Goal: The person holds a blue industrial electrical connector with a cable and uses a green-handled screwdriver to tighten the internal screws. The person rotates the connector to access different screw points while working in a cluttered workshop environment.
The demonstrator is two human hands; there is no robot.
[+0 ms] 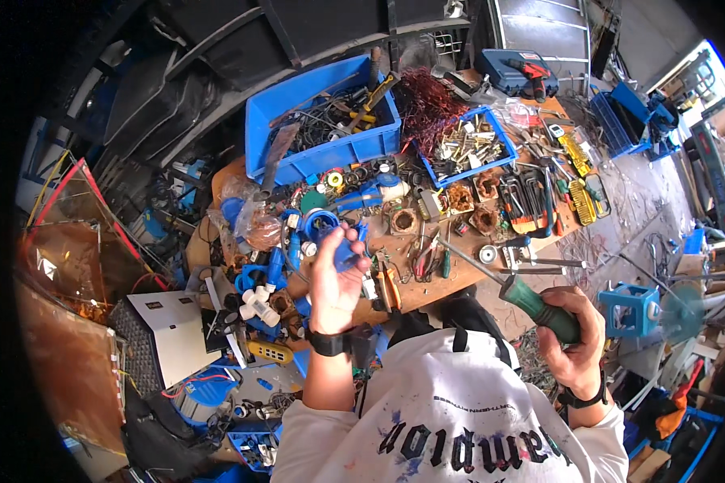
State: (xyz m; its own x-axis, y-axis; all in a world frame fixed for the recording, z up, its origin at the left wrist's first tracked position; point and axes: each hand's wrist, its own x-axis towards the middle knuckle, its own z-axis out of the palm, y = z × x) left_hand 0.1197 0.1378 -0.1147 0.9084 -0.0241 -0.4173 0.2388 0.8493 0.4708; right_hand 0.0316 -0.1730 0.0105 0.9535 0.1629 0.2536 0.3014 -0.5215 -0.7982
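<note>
Right: your right hand (pixel 578 342) wraps tightly round the green-handled screwdriver (pixel 532 302), its shaft slanting over the table's near edge | Left: your left hand (pixel 338 282) curls its fingers about a blue plastic part (pixel 346 258) | Beyond: orange-handled pliers (pixel 390 291) on the wooden table (pixel 463 275); farther, blue tray (pixel 479 171), blue crate (pixel 338 154)

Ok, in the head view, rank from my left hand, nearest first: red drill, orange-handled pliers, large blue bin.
1. Orange-handled pliers, right of your left hand.
2. Large blue bin, straight ahead.
3. Red drill, ahead, far right.
</note>
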